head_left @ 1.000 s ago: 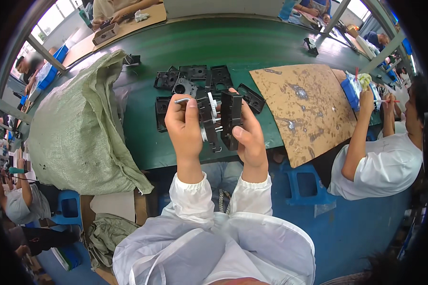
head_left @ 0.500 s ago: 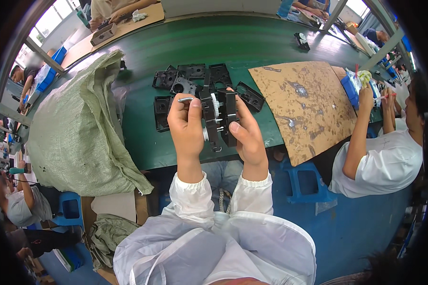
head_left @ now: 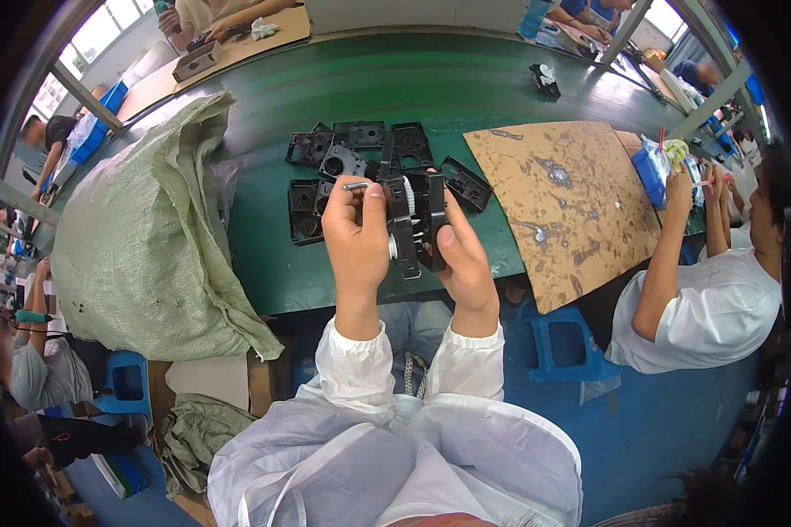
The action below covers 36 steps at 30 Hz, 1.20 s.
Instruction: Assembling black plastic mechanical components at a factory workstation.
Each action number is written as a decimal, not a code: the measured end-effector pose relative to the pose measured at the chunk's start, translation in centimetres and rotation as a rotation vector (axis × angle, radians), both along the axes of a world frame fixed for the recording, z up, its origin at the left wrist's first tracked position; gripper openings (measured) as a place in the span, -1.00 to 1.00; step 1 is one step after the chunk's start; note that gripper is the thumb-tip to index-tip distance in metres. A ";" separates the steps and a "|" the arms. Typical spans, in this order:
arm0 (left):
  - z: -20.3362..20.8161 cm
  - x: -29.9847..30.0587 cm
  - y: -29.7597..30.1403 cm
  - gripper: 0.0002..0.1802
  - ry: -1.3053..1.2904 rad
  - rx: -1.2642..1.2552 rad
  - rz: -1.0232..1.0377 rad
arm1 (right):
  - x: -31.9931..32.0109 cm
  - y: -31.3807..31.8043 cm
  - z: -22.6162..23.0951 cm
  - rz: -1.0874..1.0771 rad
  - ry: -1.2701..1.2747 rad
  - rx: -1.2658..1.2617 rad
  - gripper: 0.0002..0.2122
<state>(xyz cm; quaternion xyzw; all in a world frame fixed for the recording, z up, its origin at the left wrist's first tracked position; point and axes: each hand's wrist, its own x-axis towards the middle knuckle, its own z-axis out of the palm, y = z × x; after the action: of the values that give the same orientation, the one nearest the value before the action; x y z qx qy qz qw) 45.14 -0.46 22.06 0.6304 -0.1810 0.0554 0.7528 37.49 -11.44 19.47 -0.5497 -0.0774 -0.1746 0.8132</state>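
Above the table's near edge, both of my hands hold two black plastic parts side by side. My left hand [head_left: 357, 233] is closed on the left part, a black plastic housing [head_left: 402, 230] with a white gear [head_left: 409, 195] on its inner face. A bent metal rod [head_left: 356, 186] sticks out by the left thumb. My right hand [head_left: 468, 263] grips the other black plastic cover [head_left: 436, 215], thumb on its near side. The two parts stand upright, facing each other with a narrow gap; whether they touch inside cannot be made out. Fingers behind them are hidden.
Several black plastic housings [head_left: 359, 133] lie on the green table [head_left: 264, 281] beyond my hands. A green woven sack [head_left: 141, 237] bulges at left; stained cardboard [head_left: 571, 202] lies at right. A co-worker [head_left: 703, 307] sits on the right, near a blue stool [head_left: 558, 342] and blue bin [head_left: 649, 176].
My hands and the two black parts have shifted slightly right in the picture, with a small turn. Both grips stay the same. The whole view has also moved a little.
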 end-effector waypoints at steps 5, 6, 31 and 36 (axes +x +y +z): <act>-0.2 0.1 -0.2 -0.96 -0.065 -0.014 0.014 | 0.2 0.0 -0.3 -0.007 0.009 -0.010 -0.37; -0.1 0.0 -0.2 -0.96 -0.063 0.001 0.022 | 0.2 0.0 -0.3 -0.001 0.008 -0.016 -0.37; -2.0 0.9 0.6 -0.94 -0.122 -0.082 -0.142 | -0.3 1.8 1.0 -0.123 0.028 -0.283 -0.40; -2.5 2.2 1.7 -0.79 0.045 -0.179 -0.289 | 0.3 1.1 -0.2 -0.082 -0.041 -0.160 -0.39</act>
<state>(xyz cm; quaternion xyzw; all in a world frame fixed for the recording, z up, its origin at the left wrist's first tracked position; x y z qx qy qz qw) 47.38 1.24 19.57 0.5292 -0.2473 -0.0517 0.8101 37.78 -10.34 19.24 -0.6120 -0.0852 -0.2120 0.7572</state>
